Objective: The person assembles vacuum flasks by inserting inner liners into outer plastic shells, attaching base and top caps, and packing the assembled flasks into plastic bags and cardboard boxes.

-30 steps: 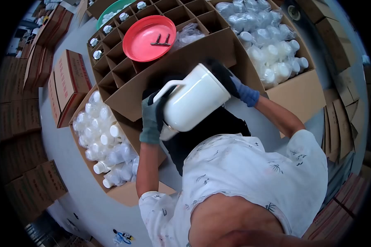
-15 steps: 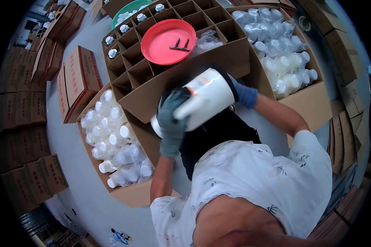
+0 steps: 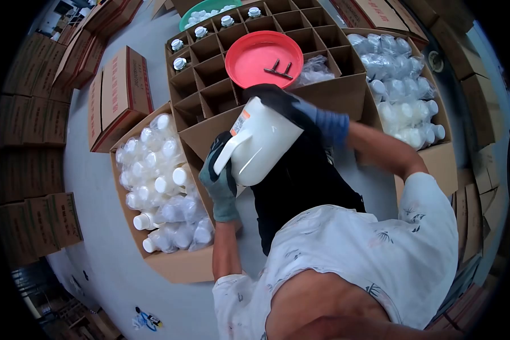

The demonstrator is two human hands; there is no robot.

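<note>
A white plastic jug [image 3: 272, 141] with a moulded handle and an orange-and-white label is tilted in front of my body. My left hand [image 3: 220, 178], in a grey-green glove with a dark palm, is closed around its lower left end by the handle. Over its upper right end lies my right hand [image 3: 300, 110], in a blue and black glove, curved against the jug and slightly blurred. The fingertips of my right hand are partly hidden. Just beyond the jug, a red round tray [image 3: 255, 54] holds small dark metal pieces [image 3: 279, 69].
The tray rests on a divided carton [image 3: 334, 93] with several capped bottles [image 3: 200, 32] in its cells. Open cartons of bagged white bottles stand at left [image 3: 173, 266] and right [image 3: 436, 164]. A green basin [image 3: 187, 21] is behind; closed boxes [image 3: 119, 96] line the left.
The jug has turned, so its handle now faces me and its label sits at upper left. My left hand has moved lower on it. The view has shifted, placing the tray farther right.
</note>
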